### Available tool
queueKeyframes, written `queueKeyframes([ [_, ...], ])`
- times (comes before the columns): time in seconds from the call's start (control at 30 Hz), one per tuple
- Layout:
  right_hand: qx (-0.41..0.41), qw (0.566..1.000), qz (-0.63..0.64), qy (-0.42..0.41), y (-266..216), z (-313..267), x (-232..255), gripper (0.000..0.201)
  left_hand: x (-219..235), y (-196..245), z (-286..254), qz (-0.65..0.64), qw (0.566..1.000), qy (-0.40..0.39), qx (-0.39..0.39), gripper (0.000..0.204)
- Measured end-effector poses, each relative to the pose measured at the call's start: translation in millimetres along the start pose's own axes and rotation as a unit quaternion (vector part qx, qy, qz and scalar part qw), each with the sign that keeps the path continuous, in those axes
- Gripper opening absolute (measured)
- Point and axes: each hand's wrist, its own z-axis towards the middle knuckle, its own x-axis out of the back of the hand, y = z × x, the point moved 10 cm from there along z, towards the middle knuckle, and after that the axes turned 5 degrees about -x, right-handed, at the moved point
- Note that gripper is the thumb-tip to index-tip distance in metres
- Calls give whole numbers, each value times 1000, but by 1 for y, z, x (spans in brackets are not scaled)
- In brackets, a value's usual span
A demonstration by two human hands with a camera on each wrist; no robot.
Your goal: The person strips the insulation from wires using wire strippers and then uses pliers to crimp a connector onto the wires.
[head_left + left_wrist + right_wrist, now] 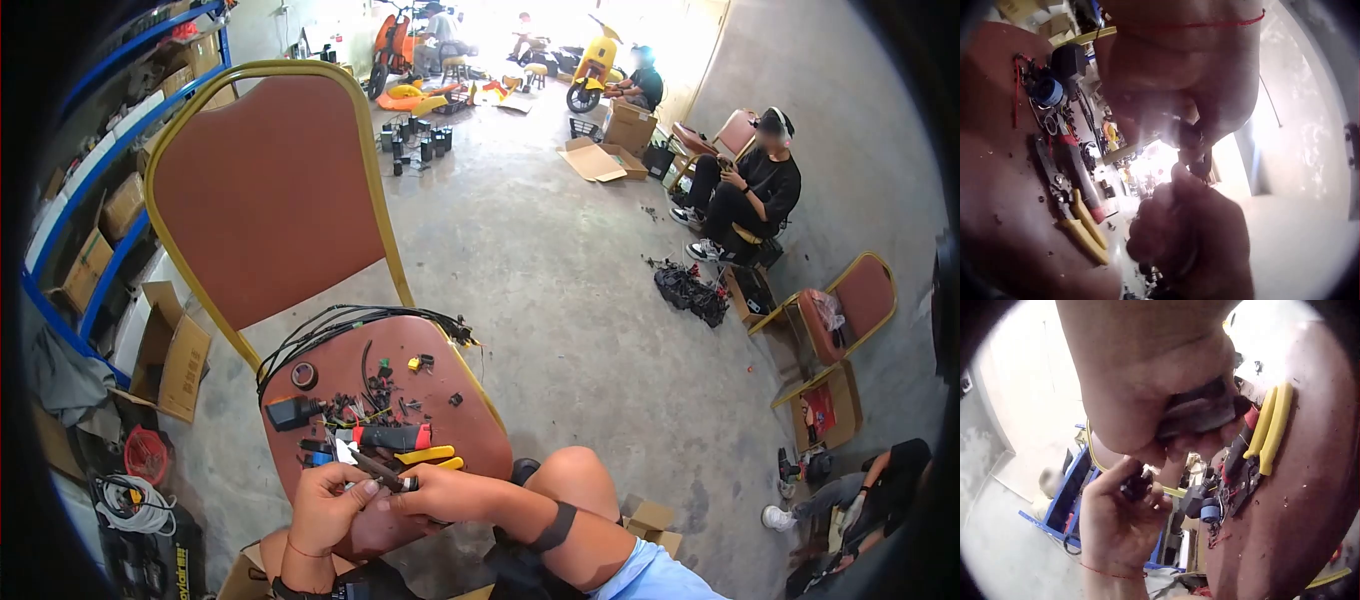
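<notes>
Over the front of the chair seat, my left hand (pixel 325 510) and right hand (pixel 450 495) meet almost fingertip to fingertip. In the right wrist view, my left hand's thumb and fingers pinch a small black part (pixel 1136 486). Curled fingers of my right hand hold a tool with a dark handle (pixel 1200 415); I cannot tell its exact kind. Just beyond the hands lie yellow-handled pliers (pixel 1088 234) and a red-and-black tool (pixel 395 437). A blue tape roll (pixel 1047 92) is beside them.
The red chair seat (pixel 470 400) also bears a black tape roll (pixel 305 375), a black box (pixel 290 412), small connectors and a bundle of black cables (pixel 320 325). Blue shelving (pixel 60 240) stands left. Seated people, chairs and scooters are farther off.
</notes>
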Motion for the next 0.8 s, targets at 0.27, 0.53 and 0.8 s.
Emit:
queueKeyframes([
  [0.27,57,773,-470,422,-24,-16,31,28,4,-16,0,112,990,90,7,13],
  [0.53,94,806,-412,414,-30,-19,31,36,10,-22,3,61,995,84,-6,11],
  [0.8,-45,997,-52,30,5,-1,10,42,3,-21,2,-52,997,-16,52,10],
])
